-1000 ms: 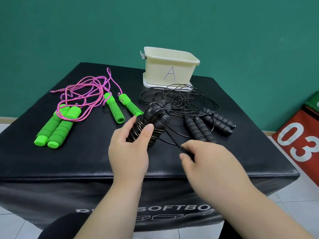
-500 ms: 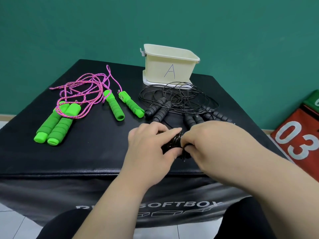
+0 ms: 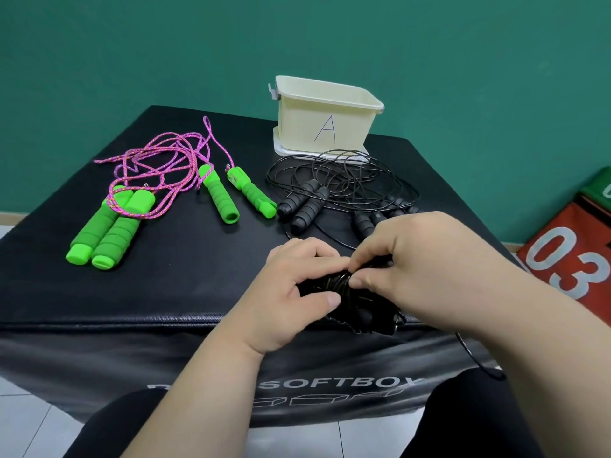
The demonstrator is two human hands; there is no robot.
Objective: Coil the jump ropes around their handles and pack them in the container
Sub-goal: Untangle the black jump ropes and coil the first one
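Note:
A black jump rope bundle (image 3: 355, 300), cord wound round its handles, lies at the front edge of the black soft box (image 3: 158, 282). My left hand (image 3: 294, 289) grips its left end. My right hand (image 3: 416, 269) pinches the cord on top of the bundle. A loose loop of black cord (image 3: 476, 358) hangs off the front edge on the right. The cream container (image 3: 325, 122) marked "A" stands at the back. Loose black ropes (image 3: 340, 186) with black handles (image 3: 304, 206) lie in front of it.
Two pink-corded ropes with green handles lie on the left: one pair (image 3: 109, 226) near the left edge, another pair (image 3: 236, 195) mid-table, their pink cord (image 3: 165, 163) tangled behind. A red block marked "03" (image 3: 572, 259) stands on the floor at the right.
The bundle has come down from an upright hold to the box's front edge. My right hand has moved from the trailing cord onto the bundle, and both hands have closed together over it.

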